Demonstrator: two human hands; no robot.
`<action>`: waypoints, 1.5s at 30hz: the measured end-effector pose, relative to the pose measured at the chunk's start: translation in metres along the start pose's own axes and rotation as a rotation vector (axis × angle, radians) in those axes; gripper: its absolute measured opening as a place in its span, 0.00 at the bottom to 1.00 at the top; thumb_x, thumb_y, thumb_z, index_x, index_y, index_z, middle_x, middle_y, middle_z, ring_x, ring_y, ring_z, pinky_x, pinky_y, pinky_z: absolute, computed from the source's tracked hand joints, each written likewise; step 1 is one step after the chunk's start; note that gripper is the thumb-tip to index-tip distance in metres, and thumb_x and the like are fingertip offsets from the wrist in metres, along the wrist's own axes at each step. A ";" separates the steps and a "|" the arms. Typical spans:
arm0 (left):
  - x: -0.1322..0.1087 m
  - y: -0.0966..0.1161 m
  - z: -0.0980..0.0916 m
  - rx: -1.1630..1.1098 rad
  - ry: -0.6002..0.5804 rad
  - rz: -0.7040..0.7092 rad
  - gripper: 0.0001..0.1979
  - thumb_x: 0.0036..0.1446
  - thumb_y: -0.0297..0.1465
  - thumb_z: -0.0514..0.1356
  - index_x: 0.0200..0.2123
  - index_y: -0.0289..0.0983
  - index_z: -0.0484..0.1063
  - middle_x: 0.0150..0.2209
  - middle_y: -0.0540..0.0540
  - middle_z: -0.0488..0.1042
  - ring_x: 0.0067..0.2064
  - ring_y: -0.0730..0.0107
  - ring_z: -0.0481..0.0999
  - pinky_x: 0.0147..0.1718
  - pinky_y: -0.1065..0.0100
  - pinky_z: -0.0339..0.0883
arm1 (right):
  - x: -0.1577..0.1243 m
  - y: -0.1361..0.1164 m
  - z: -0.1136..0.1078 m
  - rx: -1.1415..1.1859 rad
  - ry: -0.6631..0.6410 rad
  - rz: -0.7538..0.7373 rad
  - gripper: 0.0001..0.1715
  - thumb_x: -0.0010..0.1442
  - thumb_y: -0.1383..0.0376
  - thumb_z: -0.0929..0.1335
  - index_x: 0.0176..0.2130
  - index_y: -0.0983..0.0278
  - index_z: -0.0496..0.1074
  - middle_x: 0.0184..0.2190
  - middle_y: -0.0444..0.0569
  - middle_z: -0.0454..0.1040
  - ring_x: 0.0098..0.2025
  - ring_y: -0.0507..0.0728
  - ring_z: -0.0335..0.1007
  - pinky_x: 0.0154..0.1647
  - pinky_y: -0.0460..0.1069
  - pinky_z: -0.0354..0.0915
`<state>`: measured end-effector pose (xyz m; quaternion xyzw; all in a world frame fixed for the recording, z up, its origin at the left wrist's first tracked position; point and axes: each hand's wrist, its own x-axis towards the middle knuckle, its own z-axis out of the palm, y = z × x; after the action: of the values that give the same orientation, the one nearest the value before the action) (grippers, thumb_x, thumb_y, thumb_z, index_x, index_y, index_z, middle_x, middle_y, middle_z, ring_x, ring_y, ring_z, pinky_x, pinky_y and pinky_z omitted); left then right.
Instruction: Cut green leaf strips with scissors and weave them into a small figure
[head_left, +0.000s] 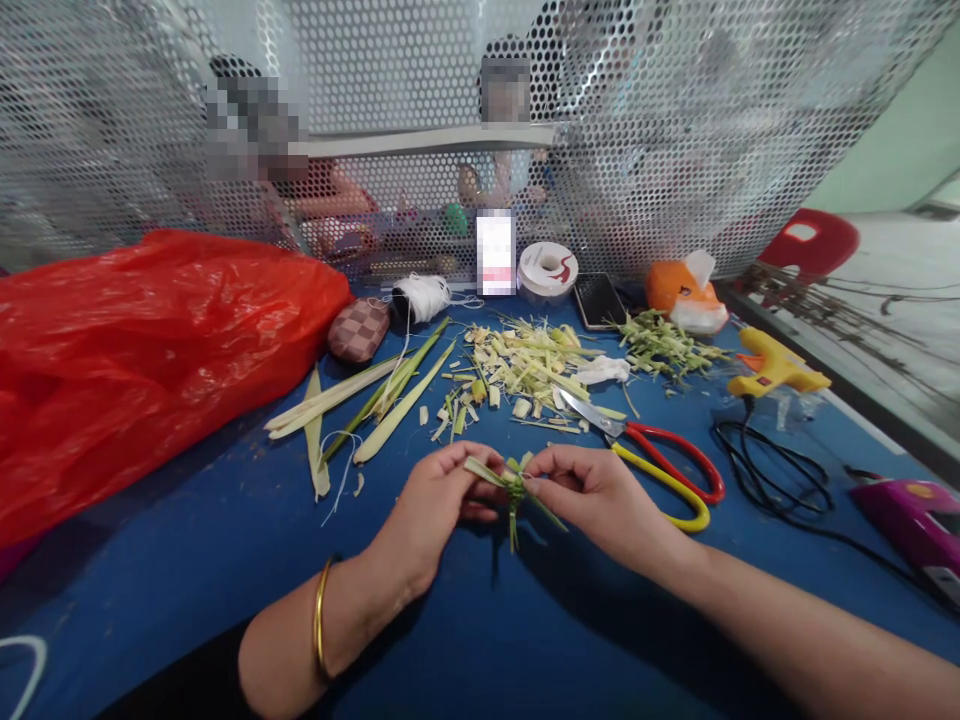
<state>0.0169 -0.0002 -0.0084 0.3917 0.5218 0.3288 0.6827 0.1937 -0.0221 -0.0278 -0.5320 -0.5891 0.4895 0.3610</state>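
Observation:
A small green woven leaf piece (pixel 514 490) is held up between my two hands, just above the blue table. Several leaf ends stick out of its knotted middle, some pointing down. My left hand (pixel 448 492) pinches it from the left, and a gold bangle circles that wrist. From the right, my right hand (pixel 583 486) grips it between thumb and index finger. Close beyond my right hand lie scissors (pixel 637 445) with one red and one yellow handle, blades partly apart. Long leaf strips (pixel 401 415) and white thread (pixel 421 297) lie ahead on the left.
A pile of leaf cuttings (pixel 529 365) covers the middle back. A yellow glue gun (pixel 776 365) with a black cord sits at right. A red plastic bag (pixel 157 360) fills the left. A ribbon spool (pixel 548 270) and dark phone (pixel 600 300) stand before a perforated metal screen (pixel 405 80).

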 end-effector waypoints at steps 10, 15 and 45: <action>0.002 0.010 -0.013 0.886 -0.111 0.699 0.04 0.49 0.28 0.68 0.30 0.43 0.78 0.35 0.48 0.78 0.40 0.62 0.74 0.42 0.64 0.62 | 0.003 0.005 -0.003 -0.341 -0.109 -0.107 0.08 0.57 0.67 0.66 0.28 0.62 0.73 0.22 0.42 0.70 0.24 0.51 0.62 0.25 0.45 0.57; 0.009 -0.003 -0.012 1.016 -0.134 0.680 0.06 0.49 0.28 0.68 0.33 0.42 0.78 0.35 0.49 0.78 0.40 0.61 0.74 0.40 0.63 0.62 | 0.002 0.005 -0.002 -0.463 -0.126 -0.151 0.08 0.58 0.70 0.65 0.30 0.62 0.74 0.27 0.44 0.75 0.30 0.53 0.69 0.30 0.46 0.60; 0.018 -0.007 -0.015 1.038 -0.154 0.630 0.05 0.51 0.25 0.66 0.30 0.41 0.79 0.35 0.51 0.77 0.40 0.66 0.74 0.41 0.63 0.64 | -0.007 0.004 0.000 -0.637 -0.118 -0.365 0.09 0.58 0.75 0.64 0.29 0.64 0.68 0.27 0.44 0.67 0.27 0.50 0.62 0.27 0.45 0.55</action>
<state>0.0073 0.0145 -0.0242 0.8313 0.4222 0.1885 0.3085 0.1961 -0.0287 -0.0312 -0.4748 -0.8168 0.2393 0.2240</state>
